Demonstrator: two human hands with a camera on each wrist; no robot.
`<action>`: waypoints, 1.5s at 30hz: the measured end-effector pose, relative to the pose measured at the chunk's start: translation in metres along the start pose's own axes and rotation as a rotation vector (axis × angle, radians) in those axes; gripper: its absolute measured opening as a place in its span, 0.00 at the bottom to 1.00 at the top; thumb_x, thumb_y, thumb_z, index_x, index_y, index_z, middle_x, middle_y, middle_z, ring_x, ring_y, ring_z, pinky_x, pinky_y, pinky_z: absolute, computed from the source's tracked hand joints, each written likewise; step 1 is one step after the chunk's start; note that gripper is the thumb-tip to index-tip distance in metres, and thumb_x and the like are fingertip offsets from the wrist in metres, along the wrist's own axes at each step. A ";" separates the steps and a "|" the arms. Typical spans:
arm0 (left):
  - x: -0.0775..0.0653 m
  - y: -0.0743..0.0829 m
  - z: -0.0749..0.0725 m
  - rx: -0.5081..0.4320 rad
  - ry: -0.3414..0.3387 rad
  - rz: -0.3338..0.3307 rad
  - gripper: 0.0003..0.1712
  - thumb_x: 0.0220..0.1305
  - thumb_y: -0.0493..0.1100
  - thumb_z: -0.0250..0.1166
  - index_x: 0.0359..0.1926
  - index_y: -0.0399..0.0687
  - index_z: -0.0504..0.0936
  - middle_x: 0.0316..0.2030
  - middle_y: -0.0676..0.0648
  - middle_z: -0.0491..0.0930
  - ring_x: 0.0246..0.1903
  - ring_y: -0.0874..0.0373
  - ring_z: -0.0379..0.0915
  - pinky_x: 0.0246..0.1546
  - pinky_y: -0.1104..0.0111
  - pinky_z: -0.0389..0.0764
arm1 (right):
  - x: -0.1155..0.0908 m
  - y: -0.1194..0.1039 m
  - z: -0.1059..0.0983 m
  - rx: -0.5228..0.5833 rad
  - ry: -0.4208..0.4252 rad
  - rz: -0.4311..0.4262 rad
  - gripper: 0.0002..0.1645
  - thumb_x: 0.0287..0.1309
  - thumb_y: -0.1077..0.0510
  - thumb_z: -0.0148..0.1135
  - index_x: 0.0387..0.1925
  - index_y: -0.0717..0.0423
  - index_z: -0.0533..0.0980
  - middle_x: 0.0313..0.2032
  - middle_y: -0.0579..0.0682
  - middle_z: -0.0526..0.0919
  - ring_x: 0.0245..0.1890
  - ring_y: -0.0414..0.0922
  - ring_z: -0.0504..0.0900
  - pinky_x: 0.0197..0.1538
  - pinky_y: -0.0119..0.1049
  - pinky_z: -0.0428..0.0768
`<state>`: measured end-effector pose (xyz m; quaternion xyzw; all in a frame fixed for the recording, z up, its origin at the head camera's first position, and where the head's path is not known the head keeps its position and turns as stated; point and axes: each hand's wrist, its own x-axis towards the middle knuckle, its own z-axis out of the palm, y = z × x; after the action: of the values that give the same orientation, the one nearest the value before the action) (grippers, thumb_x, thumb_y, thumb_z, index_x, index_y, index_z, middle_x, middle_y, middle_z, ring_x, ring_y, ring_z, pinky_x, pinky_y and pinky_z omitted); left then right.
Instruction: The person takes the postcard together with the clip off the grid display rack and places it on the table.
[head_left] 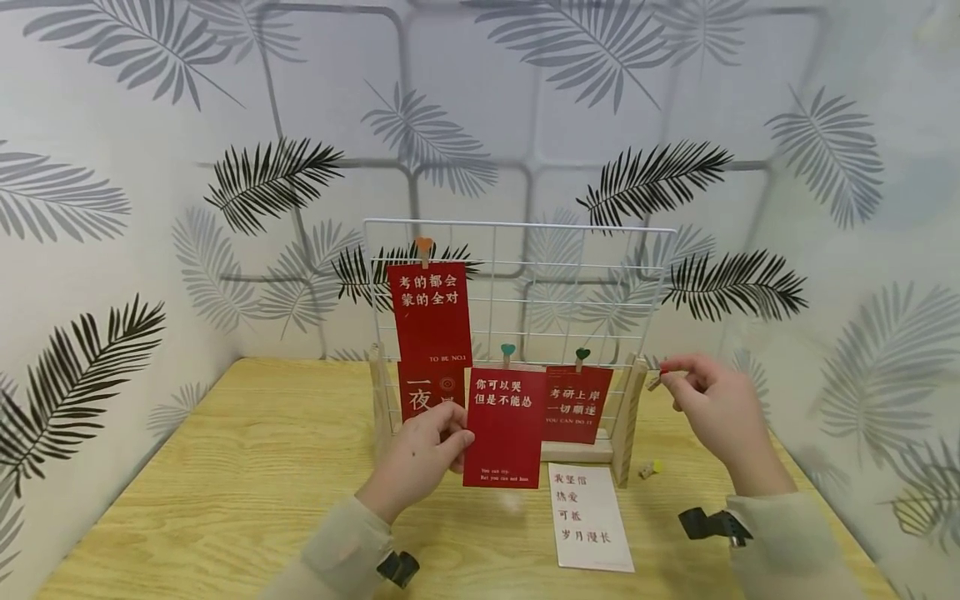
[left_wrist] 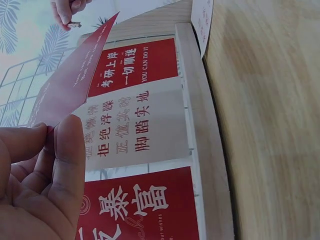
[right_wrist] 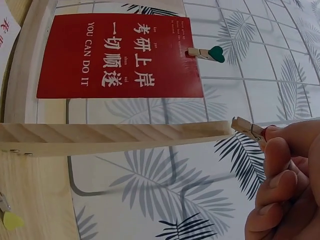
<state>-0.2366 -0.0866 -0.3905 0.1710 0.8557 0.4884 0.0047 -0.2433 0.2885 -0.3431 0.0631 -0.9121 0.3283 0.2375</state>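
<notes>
Between thumb and fingers, my left hand [head_left: 420, 454] pinches the left edge of a red card [head_left: 504, 442] with white lettering. This card is held up in front of a white wire grid [head_left: 517, 260] on a wooden stand. My right hand [head_left: 716, 417] is to the right of the stand, pinching a small wooden clothespin [right_wrist: 249, 128] with a red decoration mostly covered by the fingers. In the left wrist view, a white card [left_wrist: 137, 127] hangs behind the held one. Beside it hangs a red card [right_wrist: 120, 57] under a clothespin with a dark green heart [right_wrist: 216, 54].
At the grid's upper left, a red card [head_left: 429, 321] hangs from an orange-heart clothespin [head_left: 424, 247], above another red card [left_wrist: 145, 207]. On the wooden table lie a white card [head_left: 591, 521] with red writing and a yellow-heart clothespin [head_left: 648, 469]. Leaf-patterned walls stand behind.
</notes>
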 end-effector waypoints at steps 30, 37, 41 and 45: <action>-0.011 -0.031 0.020 -0.026 -0.121 -0.021 0.04 0.72 0.38 0.63 0.39 0.47 0.76 0.26 0.49 0.79 0.26 0.53 0.80 0.32 0.60 0.85 | -0.016 0.072 0.025 0.006 -0.072 0.147 0.17 0.72 0.47 0.58 0.49 0.55 0.81 0.25 0.50 0.79 0.20 0.46 0.72 0.21 0.37 0.68; -0.010 -0.037 0.025 -0.004 -0.174 -0.062 0.04 0.72 0.39 0.64 0.37 0.49 0.76 0.26 0.49 0.79 0.25 0.54 0.80 0.30 0.63 0.84 | -0.018 0.081 0.028 0.004 -0.091 0.182 0.19 0.72 0.46 0.57 0.50 0.56 0.80 0.26 0.50 0.79 0.20 0.46 0.71 0.21 0.38 0.67; -0.009 -0.040 0.026 -0.007 -0.189 -0.071 0.04 0.71 0.38 0.64 0.37 0.48 0.77 0.26 0.49 0.79 0.25 0.55 0.80 0.30 0.62 0.84 | -0.018 0.087 0.030 0.013 -0.140 0.214 0.20 0.72 0.47 0.57 0.51 0.57 0.80 0.27 0.50 0.80 0.19 0.45 0.69 0.21 0.38 0.67; -0.009 -0.043 0.025 -0.029 -0.209 -0.098 0.03 0.71 0.39 0.64 0.38 0.48 0.77 0.26 0.48 0.80 0.25 0.54 0.80 0.30 0.61 0.84 | -0.019 0.093 0.033 0.026 -0.198 0.244 0.20 0.72 0.48 0.57 0.52 0.58 0.79 0.28 0.50 0.81 0.20 0.46 0.69 0.21 0.38 0.67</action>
<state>-0.2358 -0.0882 -0.4412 0.1788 0.8506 0.4796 0.1205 -0.2651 0.3392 -0.4274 -0.0130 -0.9276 0.3585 0.1042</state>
